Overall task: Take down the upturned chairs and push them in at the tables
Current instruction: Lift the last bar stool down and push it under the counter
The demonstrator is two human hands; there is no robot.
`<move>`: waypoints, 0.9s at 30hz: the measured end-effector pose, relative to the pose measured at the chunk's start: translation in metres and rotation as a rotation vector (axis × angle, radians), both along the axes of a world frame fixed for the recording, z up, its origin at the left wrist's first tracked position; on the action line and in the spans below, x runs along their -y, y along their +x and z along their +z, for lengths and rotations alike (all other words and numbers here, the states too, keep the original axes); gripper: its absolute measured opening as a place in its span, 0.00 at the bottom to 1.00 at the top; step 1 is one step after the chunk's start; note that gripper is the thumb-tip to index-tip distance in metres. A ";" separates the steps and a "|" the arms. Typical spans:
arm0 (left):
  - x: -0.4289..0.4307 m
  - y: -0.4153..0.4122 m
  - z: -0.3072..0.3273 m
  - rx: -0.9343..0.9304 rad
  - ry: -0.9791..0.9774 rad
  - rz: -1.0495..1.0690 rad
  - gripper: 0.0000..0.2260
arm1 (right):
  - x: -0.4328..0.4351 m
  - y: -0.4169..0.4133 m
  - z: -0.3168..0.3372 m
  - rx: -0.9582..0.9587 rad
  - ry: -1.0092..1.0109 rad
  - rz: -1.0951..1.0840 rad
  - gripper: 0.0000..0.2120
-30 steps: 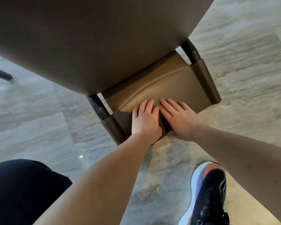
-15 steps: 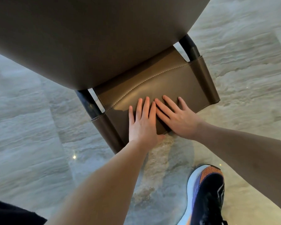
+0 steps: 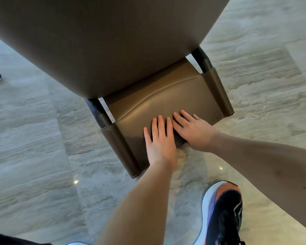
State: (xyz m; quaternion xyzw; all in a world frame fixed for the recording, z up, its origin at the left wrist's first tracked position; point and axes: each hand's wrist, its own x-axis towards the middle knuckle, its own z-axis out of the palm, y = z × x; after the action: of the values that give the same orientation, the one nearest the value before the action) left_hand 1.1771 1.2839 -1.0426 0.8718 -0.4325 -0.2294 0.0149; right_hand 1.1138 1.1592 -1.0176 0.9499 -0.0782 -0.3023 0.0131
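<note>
Pressing the backrest (image 3: pixel 157 103) of a brown leather chair (image 3: pixel 219 94), left hand (image 3: pixel 160 140) and right hand (image 3: pixel 193 131) lie flat, grip unclenched, fingers straight; chair already down, tucked beneath the tabletop (image 3: pixel 104 41), push-in judged nearly finished.

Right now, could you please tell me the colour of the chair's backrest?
The backrest is brown; head view.

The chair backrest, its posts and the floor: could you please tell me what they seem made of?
Backrest: brown leather or faux leather, soft sheen, pale stitched seams. Posts: dark, matte, probably metal tube. Floor: polished veined stone or stone-look tile, reflecting light spots.
</note>
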 end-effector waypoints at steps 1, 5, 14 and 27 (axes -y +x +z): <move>-0.001 0.001 0.002 0.001 0.009 -0.008 0.35 | 0.000 0.002 0.003 -0.005 -0.003 0.002 0.35; -0.004 0.008 0.015 -0.020 0.082 -0.050 0.33 | -0.005 0.013 0.012 -0.053 0.002 0.029 0.35; -0.007 0.029 0.091 -0.034 0.267 -0.164 0.26 | -0.017 0.044 0.085 -0.135 0.056 0.079 0.28; -0.009 0.067 0.319 -0.044 0.111 -0.085 0.03 | -0.020 0.082 0.313 -0.192 0.171 -0.041 0.15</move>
State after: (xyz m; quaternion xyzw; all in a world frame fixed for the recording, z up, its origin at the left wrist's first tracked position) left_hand 1.2441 1.2926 -0.7240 0.8470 -0.4551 -0.2728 -0.0337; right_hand 1.1957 1.1796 -0.7047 0.9124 -0.0698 -0.3978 -0.0668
